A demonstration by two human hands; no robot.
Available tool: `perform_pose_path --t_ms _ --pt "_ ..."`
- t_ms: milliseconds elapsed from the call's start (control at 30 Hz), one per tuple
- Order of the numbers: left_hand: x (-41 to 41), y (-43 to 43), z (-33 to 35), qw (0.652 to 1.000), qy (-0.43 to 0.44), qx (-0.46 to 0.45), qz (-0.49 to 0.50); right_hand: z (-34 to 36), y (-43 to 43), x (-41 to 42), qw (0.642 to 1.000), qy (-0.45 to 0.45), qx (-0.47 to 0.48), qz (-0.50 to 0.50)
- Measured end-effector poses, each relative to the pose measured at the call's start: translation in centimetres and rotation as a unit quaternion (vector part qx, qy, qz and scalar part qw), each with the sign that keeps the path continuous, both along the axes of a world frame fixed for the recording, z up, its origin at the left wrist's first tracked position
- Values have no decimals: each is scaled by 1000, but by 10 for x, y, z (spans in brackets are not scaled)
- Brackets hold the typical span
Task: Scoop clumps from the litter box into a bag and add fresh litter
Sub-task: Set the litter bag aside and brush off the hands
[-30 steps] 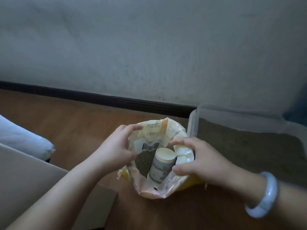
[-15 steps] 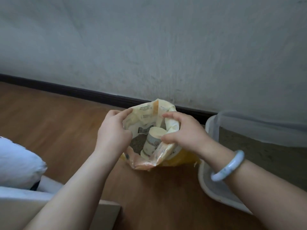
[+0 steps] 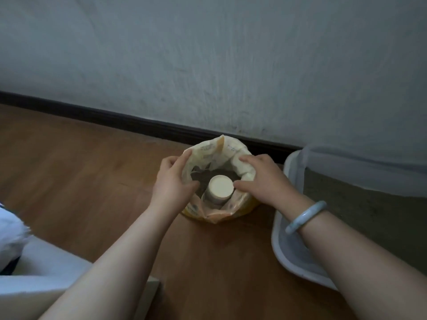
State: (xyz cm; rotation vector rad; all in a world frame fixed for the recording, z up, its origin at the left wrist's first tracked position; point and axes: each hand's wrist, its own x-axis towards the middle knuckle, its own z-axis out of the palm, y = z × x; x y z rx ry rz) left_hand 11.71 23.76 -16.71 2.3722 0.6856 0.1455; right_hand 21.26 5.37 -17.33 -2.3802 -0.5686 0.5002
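Observation:
A yellow and white litter bag [image 3: 213,146] stands on the wooden floor close to the wall, its mouth held wide. Dark litter shows inside it, with a pale round container [image 3: 219,188] standing upright in the litter. My left hand [image 3: 172,183] grips the bag's left rim. My right hand [image 3: 261,179] grips the rolled right rim; a pale bangle circles that wrist. The white litter box [image 3: 286,252] lies to the right of the bag, filled with grey-brown litter [image 3: 360,209].
A dark baseboard [image 3: 138,125] runs along the grey wall behind the bag. A pale cushion and a white cloth [image 3: 11,232] sit at the lower left. Bare wooden floor [image 3: 69,162] stretches left of the bag.
The bag's mouth has been spread wider, so the container's lid now faces up. The view has shifted back, and more of the litter box's near rim shows.

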Motion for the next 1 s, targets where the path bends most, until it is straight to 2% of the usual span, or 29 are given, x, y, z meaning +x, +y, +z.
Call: perform_pose_path --t_ms 133,200,367,467,633,767,867,1000 --pt "1 -24 9 994 10 111 -2 8 -19 -9 998 -1 62 8" --pt "1 -46 17 989 -30 143 -36 14 -33 -18 995 -9 98 11" --pt "-11 -108 31 972 -127 46 -194 31 -85 -46 989 -13 145 23" --pt "-28 -134 29 956 -139 -3 -258 39 -125 -69 992 -3 123 28" --pt "-52 -169 16 948 -91 -63 -298 36 -195 -108 998 -16 55 25" --pt "-63 -195 7 932 -55 -20 -358 25 -248 -141 1000 -14 10 -14" --pt "-71 -215 2 910 -27 62 -409 15 -280 -166 999 -1 -28 -39" --pt "-82 -231 -15 873 22 153 -463 -11 -310 -190 993 -33 -110 -37"
